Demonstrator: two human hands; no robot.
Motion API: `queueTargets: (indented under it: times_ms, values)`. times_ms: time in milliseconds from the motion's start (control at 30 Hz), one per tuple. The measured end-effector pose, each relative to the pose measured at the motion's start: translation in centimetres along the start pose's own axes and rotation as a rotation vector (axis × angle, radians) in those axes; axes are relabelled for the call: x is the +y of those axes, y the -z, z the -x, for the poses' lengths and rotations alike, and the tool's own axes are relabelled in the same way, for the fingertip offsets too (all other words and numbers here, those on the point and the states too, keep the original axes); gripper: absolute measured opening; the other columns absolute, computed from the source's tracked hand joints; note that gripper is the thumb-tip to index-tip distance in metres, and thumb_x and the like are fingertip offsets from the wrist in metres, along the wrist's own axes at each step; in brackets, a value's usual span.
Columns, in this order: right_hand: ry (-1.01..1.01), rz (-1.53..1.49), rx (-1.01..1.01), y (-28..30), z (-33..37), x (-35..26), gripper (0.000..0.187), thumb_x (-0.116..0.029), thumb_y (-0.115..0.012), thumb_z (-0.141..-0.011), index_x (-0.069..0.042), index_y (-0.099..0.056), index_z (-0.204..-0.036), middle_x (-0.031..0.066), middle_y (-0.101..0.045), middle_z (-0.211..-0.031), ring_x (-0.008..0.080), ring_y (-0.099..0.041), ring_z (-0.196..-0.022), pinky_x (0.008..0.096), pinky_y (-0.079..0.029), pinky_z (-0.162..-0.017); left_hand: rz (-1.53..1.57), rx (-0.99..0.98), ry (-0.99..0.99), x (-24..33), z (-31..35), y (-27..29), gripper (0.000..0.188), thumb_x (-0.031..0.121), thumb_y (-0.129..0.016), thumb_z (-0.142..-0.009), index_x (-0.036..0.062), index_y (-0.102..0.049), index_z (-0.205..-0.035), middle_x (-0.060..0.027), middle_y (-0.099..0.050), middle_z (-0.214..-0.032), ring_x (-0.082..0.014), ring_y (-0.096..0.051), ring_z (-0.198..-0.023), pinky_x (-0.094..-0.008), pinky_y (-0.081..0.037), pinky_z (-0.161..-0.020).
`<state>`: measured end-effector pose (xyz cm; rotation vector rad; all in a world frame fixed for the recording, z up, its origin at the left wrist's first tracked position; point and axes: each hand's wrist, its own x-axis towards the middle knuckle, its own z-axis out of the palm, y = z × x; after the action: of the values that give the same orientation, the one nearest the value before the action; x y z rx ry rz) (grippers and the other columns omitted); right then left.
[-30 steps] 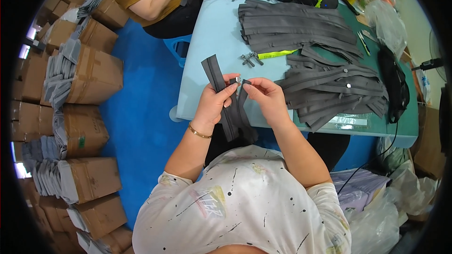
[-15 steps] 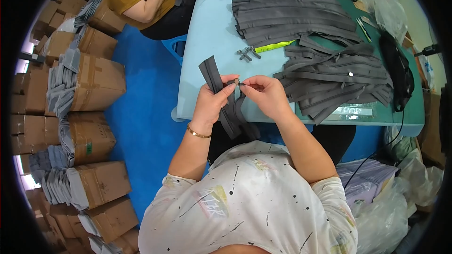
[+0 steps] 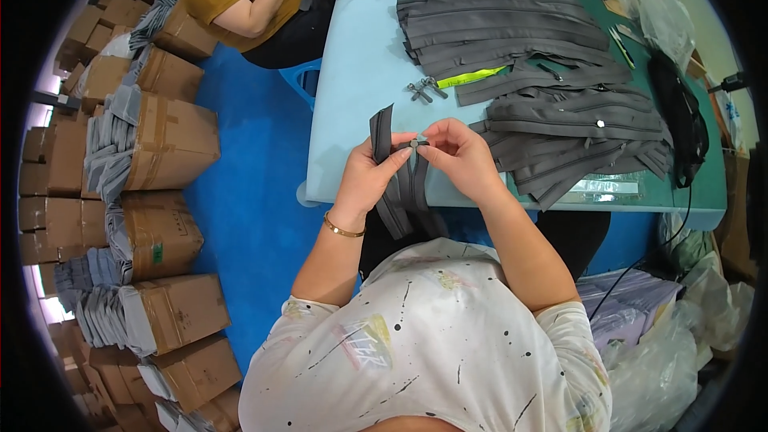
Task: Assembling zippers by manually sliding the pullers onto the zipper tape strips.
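A dark grey zipper strip point(image 3: 382, 130) is held up in front of me, just over the table's near edge. My left hand point(image 3: 364, 176) is closed around it, thumb and fingers gripping, with one end sticking up above the hand. The rest of the strip hangs down toward my lap. My right hand point(image 3: 464, 162) pinches the strip close to my left fingertips. A small metallic piece point(image 3: 414, 144), which looks like a zipper slider, shows between the two thumbs. Beyond my hands lie several small metal sliders point(image 3: 426, 90) beside a yellow-green ribbon point(image 3: 472, 78).
Piles of grey zipper strips point(image 3: 496, 28) cover the table's point(image 3: 352, 72) right half. A black pouch point(image 3: 676, 120) and clear plastic bags point(image 3: 656, 16) are at the right. Cardboard boxes point(image 3: 176, 144) line the left floor. Another person point(image 3: 240, 0) sits at the far left.
Both hands have shifted slightly right with the strip. Its upper end stands more upright. The metallic piece now shows more plainly between my thumbs.
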<state>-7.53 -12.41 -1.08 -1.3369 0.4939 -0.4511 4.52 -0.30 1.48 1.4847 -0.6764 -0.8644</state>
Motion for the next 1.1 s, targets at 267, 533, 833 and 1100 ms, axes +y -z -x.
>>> queueTargets:
  times_ms: [267,533,833,1100]
  values:
    - [0.128,0.06,-0.07,0.5,0.5,0.0,0.019,-0.001,-0.063,-0.082,-0.004,-0.06,-0.1,-0.003,-0.057,-0.081,0.0033,-0.053,-0.075,0.0182,-0.044,-0.067,0.053,0.041,-0.06,-1.1,-0.3,-0.4,0.018,0.004,-0.066,-0.081,-0.0004,-0.064,-0.098,0.0004,-0.061,-0.079,-0.0067,-0.055,-0.076,-0.0191,-0.044,-0.069]
    - [0.083,0.056,-0.086,1.0,0.3,0.6,0.023,-0.001,-0.061,-0.083,-0.006,-0.065,-0.105,-0.0013,-0.062,-0.088,0.0051,-0.056,-0.081,0.0197,-0.045,-0.073,0.144,0.037,0.128,-1.3,-0.2,0.1,0.014,0.006,-0.07,-0.077,0.0023,-0.063,-0.089,0.0031,-0.054,-0.068,-0.0008,-0.034,-0.047,-0.0178,-0.022,-0.041]
    - [0.088,0.074,-0.086,0.9,0.3,0.5,0.022,-0.003,-0.062,-0.084,-0.006,-0.066,-0.105,0.0005,-0.062,-0.092,0.0069,-0.056,-0.085,0.0207,-0.045,-0.076,0.125,0.046,0.174,-1.0,-0.2,0.1,0.016,0.006,-0.071,-0.076,0.0015,-0.064,-0.09,0.0039,-0.052,-0.065,-0.0021,-0.035,-0.048,-0.0177,-0.025,-0.042]
    - [0.129,0.08,-0.063,0.8,0.4,0.5,0.023,-0.003,-0.062,-0.083,-0.008,-0.066,-0.105,-0.0004,-0.057,-0.083,0.0055,-0.052,-0.074,0.02,-0.044,-0.069,0.157,0.055,0.199,-1.4,-0.3,0.3,0.017,0.009,-0.072,-0.076,0.0006,-0.062,-0.088,0.0035,-0.054,-0.066,0.0,-0.035,-0.048,-0.017,-0.023,-0.041]
